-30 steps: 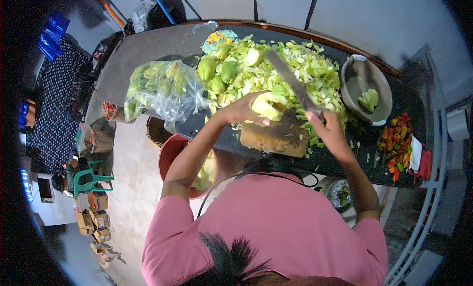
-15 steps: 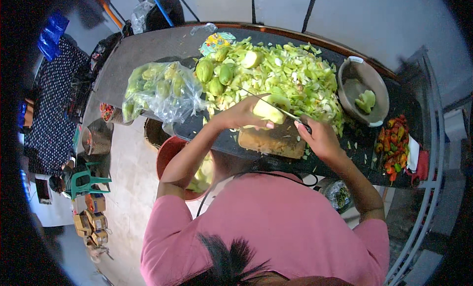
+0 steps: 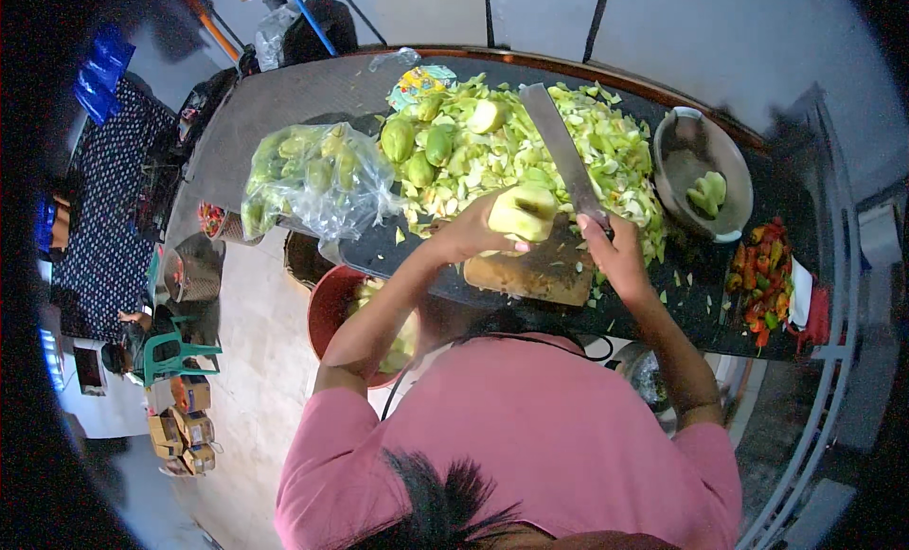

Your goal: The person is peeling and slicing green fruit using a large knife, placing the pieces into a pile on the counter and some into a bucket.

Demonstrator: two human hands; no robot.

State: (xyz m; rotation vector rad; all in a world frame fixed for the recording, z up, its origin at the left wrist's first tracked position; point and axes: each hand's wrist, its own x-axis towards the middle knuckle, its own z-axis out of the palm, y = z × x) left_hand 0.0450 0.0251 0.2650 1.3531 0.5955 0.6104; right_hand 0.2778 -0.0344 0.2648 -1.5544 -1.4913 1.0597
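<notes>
My left hand [image 3: 476,230] is closed around a peeled, pale green papaya [image 3: 524,214] with a dark hollow showing at its cut end. In my right hand [image 3: 617,257] is the handle of a broad-bladed knife [image 3: 559,143]. Its blade slants up and away to the left over the peelings, apart from the papaya. Just below the papaya lies a worn wooden cutting board [image 3: 530,279]. A wide heap of green peelings [image 3: 597,133] spreads behind both hands. Unpeeled green papayas [image 3: 398,141] sit at the heap's left side.
A clear plastic bag [image 3: 317,176] of green papayas lies on the left of the dark table [image 3: 294,96]. On the right are a grey basin [image 3: 668,181] holding pale pieces and a pile of red and green peppers [image 3: 760,275]. Below the table edge stands a red bucket [image 3: 327,309] with peeled pieces.
The knife has come off the papaya and swung upright, its broad blade now turned flat to view. My left hand has turned the papaya so its hollow end shows.
</notes>
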